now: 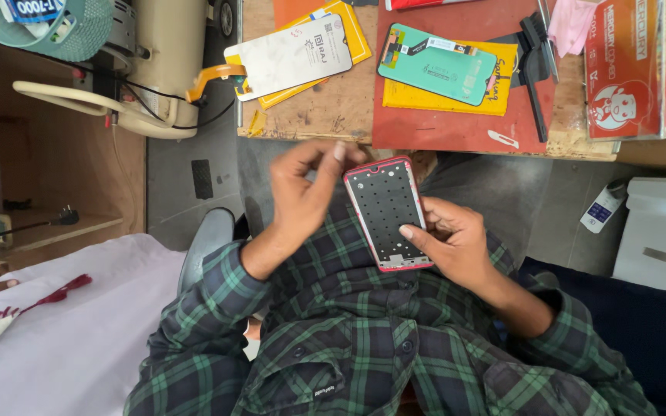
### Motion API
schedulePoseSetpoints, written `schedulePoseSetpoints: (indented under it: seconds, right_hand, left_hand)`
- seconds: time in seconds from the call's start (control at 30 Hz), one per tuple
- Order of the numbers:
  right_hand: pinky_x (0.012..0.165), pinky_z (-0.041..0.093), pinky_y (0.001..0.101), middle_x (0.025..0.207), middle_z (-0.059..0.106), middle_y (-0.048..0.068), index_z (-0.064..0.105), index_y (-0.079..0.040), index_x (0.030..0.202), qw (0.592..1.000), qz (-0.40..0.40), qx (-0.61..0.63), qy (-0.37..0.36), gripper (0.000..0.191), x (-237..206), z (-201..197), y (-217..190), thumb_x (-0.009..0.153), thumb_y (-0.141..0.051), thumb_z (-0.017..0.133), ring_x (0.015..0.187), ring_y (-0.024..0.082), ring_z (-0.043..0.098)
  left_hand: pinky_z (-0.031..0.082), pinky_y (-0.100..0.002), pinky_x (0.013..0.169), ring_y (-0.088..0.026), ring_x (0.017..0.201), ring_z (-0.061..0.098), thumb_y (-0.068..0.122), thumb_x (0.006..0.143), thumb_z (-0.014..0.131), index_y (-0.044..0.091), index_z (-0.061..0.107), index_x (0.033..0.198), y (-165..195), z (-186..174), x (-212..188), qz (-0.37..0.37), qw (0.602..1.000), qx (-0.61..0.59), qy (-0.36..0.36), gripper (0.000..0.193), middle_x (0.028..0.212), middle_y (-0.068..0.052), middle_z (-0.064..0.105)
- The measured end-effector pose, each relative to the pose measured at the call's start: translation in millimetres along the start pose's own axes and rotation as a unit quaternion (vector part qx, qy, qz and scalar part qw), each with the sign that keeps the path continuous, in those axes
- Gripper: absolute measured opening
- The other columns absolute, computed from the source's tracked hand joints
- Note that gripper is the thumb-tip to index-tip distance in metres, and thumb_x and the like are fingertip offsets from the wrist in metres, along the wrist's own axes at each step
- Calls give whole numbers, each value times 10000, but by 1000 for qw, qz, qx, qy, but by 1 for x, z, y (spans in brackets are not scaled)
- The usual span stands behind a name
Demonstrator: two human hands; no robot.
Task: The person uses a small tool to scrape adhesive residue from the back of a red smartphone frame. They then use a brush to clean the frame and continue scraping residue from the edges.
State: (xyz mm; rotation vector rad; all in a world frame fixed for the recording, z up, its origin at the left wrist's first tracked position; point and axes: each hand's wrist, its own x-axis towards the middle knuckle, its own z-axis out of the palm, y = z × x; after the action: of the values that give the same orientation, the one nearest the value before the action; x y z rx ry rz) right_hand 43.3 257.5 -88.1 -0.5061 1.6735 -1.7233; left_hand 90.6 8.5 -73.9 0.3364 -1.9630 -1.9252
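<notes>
The person sits close to the counter (333,108), and both hands are raised in front of a green plaid shirt (348,331). The right hand (452,235) grasps a phone frame (387,213), a red-edged shell whose dark inner plate faces up; the thumb lies across its lower right edge and the fingers wrap behind it. The frame is held in the air just short of the counter's near edge, tilted a little to the left. The left hand (302,189) is beside it, not touching the frame, with thumb and fingertips pinched together (whether something tiny sits between them I cannot tell, as the hand is slightly blurred).

On the counter, well apart from the hands, a white screen panel (290,55) with an orange ribbon cable lies on a yellow sheet. To its right a green-backed screen panel (437,65) rests on another yellow sheet upon a red mat (456,119). A black brush (533,54) lies at the mat's right side, near red boxes (641,65). At the lower left, white cloth (63,323) is spread out.
</notes>
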Motion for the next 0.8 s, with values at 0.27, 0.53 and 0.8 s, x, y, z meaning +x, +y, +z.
schedulePoseSetpoints:
  seconds: [0.27, 0.53, 0.8]
  right_hand:
    - [723, 552, 242, 1096, 744, 130, 668, 79, 1246, 967, -114, -204, 98, 324, -7, -6, -14, 932, 20, 723, 859, 96, 683]
    - [830, 577, 272, 1121, 741, 125, 648, 111, 1277, 999, -19, 24, 31, 309, 0, -3, -23, 988, 4, 673, 972, 123, 699]
    - [746, 576, 279, 1043, 753, 114, 707, 51, 1188, 981, -53, -174, 64, 293, -16, 21, -47, 905, -13, 749, 891, 134, 706]
  left_hand:
    - [545, -308, 1032, -151, 1194, 659, 63, 1101, 636, -6, 564, 1393, -10, 14, -7, -3, 997, -58, -41, 308, 1306, -110, 673]
    - [367, -399, 1276, -204, 1507, 442, 127, 1056, 665, -4, 377, 1586, -1, 17, -27, -56, 954, -200, -217, 616, 1671, -135, 395]
    - [302, -411, 1313, -244, 1553, 349, 236, 1106, 665, 51, 212, 1675, 11, -2, -41, -56, 922, -286, -255, 751, 1727, -173, 301]
